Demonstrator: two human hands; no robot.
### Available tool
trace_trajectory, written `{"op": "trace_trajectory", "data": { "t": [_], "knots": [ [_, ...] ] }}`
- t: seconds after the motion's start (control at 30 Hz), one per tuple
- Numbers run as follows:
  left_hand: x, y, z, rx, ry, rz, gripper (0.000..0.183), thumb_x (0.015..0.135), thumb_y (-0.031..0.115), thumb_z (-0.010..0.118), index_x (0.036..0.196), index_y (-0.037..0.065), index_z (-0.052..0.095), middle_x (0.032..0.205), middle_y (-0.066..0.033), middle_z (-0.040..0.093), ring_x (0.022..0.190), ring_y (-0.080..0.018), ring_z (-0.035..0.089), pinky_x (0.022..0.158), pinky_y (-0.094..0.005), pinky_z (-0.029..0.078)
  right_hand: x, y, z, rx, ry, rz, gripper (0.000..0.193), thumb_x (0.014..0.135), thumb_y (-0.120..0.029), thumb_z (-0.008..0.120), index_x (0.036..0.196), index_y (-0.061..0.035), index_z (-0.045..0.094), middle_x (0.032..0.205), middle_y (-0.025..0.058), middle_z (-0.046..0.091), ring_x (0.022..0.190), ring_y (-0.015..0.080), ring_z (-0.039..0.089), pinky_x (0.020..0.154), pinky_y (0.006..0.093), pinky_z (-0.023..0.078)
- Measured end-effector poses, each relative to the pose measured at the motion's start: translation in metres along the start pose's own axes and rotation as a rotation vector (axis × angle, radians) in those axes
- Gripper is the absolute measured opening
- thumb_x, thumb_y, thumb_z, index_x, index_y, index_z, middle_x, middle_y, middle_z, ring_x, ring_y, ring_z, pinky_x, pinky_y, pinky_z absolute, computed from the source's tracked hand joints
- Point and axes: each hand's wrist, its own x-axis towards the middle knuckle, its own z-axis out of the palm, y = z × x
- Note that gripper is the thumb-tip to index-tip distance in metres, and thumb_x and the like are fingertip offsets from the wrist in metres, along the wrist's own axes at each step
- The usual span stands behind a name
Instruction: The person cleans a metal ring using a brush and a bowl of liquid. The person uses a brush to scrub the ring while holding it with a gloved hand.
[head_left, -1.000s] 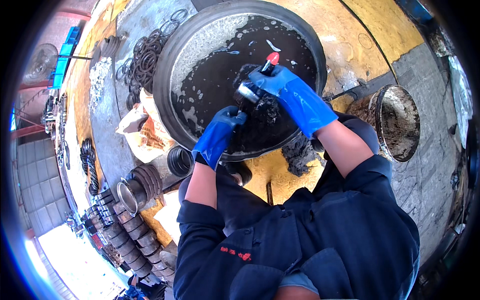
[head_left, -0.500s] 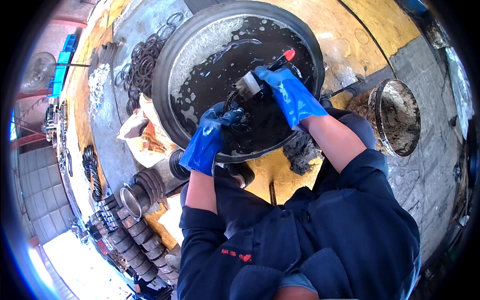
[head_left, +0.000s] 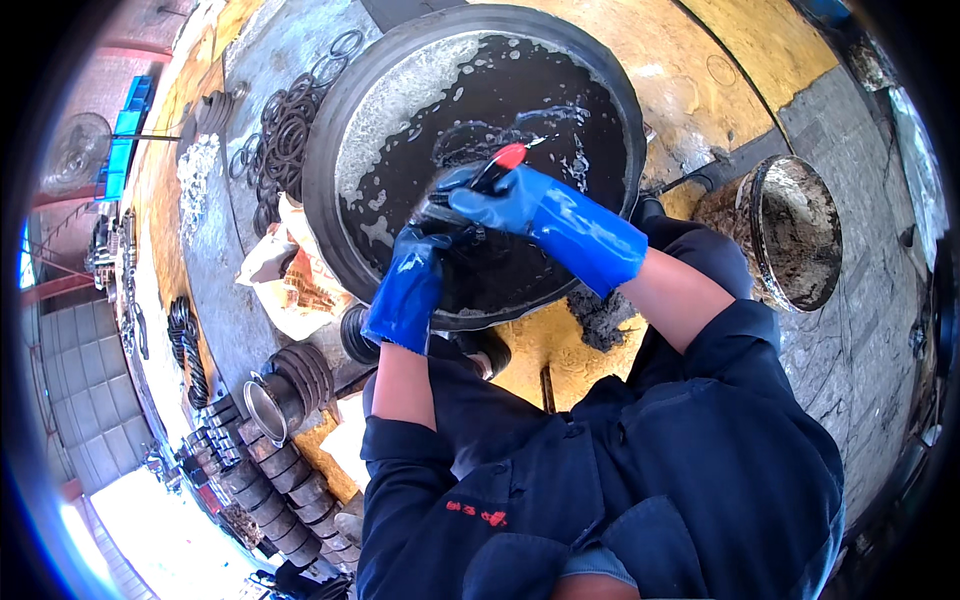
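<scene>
My right hand (head_left: pixel 500 202), in a long blue rubber glove, grips a paint brush (head_left: pixel 509 157) by its dark handle, whose red end points up and away. The bristles are hidden behind the gloves. Close against it, my left hand (head_left: pixel 428 242), gloved the same way, is closed on a dark ring, of which hardly anything shows between the wet fingers. Both hands are over the near half of a wide black basin (head_left: pixel 326 200). Dark liquid (head_left: pixel 500 85) fills the basin, with pale foam along its left and far sides.
Left of the basin lies a heap of black rings (head_left: pixel 290 125), with a torn sack (head_left: pixel 290 275) nearer to me. Stacked metal cylinders (head_left: pixel 270 490) stand at the lower left. A dirty bucket (head_left: pixel 795 235) lies on its side at the right.
My right hand has swung left and nearer with the brush, up against my left hand. Its bristles showed before and are now hidden. Ripples have spread on the liquid.
</scene>
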Motion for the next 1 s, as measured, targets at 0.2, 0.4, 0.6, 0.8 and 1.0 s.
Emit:
{"op": "trace_trajectory", "data": {
  "t": [0.2,0.4,0.6,0.8,1.0],
  "knots": [
    [0.000,0.004,0.014,-0.182,0.111,-0.236,0.032,0.088,-0.002,0.065,0.120,-0.003,0.062,0.108,-0.0126,0.069,0.094,-0.0187,0.066,0.084,-0.0304,0.054,-0.002,0.022,-0.021,0.034,0.398,0.171,0.028,0.092,-0.030,0.067,0.106,-0.0060,0.070,0.094,0.0091,0.073,0.088,0.0182,0.068,0.083,0.0325,0.053],
    [-0.003,0.008,0.023,-0.157,0.100,-0.179,0.031,0.088,0.001,0.067,0.119,-0.003,0.062,0.106,-0.0116,0.070,0.091,-0.0190,0.067,0.082,-0.0296,0.055,-0.007,0.070,-0.039,-0.258,0.437,0.597,0.030,0.086,-0.031,0.065,0.098,-0.0042,0.072,0.085,0.0059,0.071,0.080,0.0133,0.064,0.076,0.0325,0.050],
    [0.008,-0.030,-0.004,-0.268,0.095,-0.398,0.037,0.096,0.021,0.062,0.129,0.006,0.057,0.114,-0.0077,0.067,0.095,-0.0201,0.064,0.082,-0.0332,0.054,-0.019,0.002,-0.009,0.551,0.404,0.380,0.034,0.092,-0.031,0.063,0.103,-0.0002,0.070,0.092,0.0052,0.070,0.079,0.0129,0.064,0.073,0.0275,0.050],
    [0.011,-0.032,-0.007,-0.357,0.071,-0.391,0.040,0.099,0.034,0.056,0.132,0.013,0.056,0.118,-0.0065,0.065,0.097,-0.0209,0.062,0.081,-0.0348,0.051,-0.034,-0.022,0.002,0.453,0.254,0.582,0.030,0.093,-0.027,0.060,0.098,0.0006,0.070,0.086,0.0054,0.068,0.080,0.0109,0.060,0.075,0.0282,0.048],
    [0.009,-0.025,-0.012,-0.127,0.275,-0.340,0.021,0.095,0.009,0.059,0.114,0.002,0.062,0.097,-0.0090,0.067,0.077,-0.0186,0.063,0.073,-0.0302,0.052,-0.039,0.000,0.015,0.113,0.000,0.510,0.031,0.087,-0.035,0.065,0.099,-0.0073,0.073,0.081,0.0047,0.069,0.077,0.0131,0.061,0.072,0.0302,0.048]
  ]
}}
